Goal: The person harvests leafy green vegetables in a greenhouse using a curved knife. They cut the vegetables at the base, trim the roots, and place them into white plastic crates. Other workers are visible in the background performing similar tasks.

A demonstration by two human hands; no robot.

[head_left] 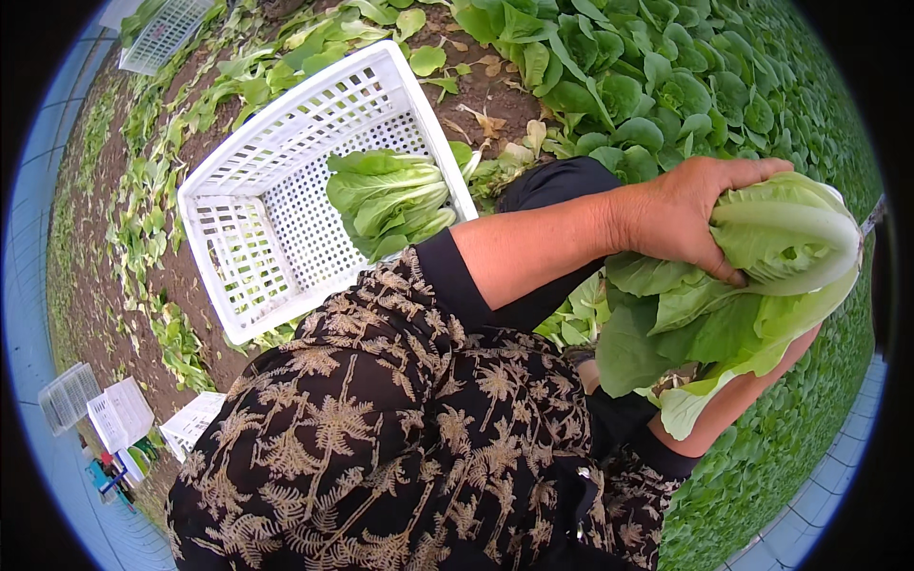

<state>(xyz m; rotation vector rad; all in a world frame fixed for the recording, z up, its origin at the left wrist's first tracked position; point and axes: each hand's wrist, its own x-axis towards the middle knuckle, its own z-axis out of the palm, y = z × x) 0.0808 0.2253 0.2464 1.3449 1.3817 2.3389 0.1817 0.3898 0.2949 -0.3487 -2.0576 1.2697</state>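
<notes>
My left hand [690, 214] is closed round a head of lettuce [809, 238], its thumb and fingers pressing on the outer leaves. The lettuce lies tilted, with its pale ribbed end to the right and loose green leaves hanging down to the left. Behind it comes my right forearm [738, 385]; the lettuce hides my right hand and its fingers. Left of my left arm stands a white perforated plastic crate [233, 252]. Several cut lettuce heads [390, 195] lie together inside, against its right side.
Dense rows of green lettuce [685, 86] grow along the right. Brown soil [205, 157] with scattered leaves [143, 205] runs down the left. White crates [121, 416] stand at the lower left, and another crate [167, 36] is at the far left. My dark-trousered knee [557, 181] is beside the crate.
</notes>
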